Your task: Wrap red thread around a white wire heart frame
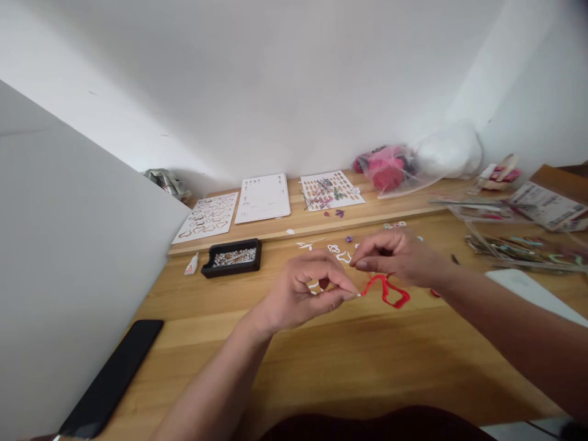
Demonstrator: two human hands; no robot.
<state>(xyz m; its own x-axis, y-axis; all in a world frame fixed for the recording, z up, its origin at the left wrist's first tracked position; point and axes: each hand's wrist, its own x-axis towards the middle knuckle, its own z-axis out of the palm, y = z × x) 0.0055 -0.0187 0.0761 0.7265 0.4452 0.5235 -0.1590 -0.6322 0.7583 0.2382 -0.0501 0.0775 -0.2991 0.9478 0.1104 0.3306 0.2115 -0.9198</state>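
Observation:
Over the middle of the wooden table, my left hand point(312, 288) pinches a thin stem with a small white tip, its thumb and forefinger pressed together. From that tip a red looped shape point(395, 293), like ribbon or thread, extends to the right and hangs below my right hand point(395, 257). The fingertips of my right hand are pinched together just above the red piece; whatever they hold is too small to make out. White flower-shaped outlines point(343, 257) lie on the table behind the hands.
A black tray of small beads point(232, 257) and a small white bottle point(192, 264) are at left, a black flat object point(114, 373) nearer. Patterned sheets point(209, 215) lie on the back ledge. Bags of supplies point(523, 245) and a white flat object point(533, 291) are at right.

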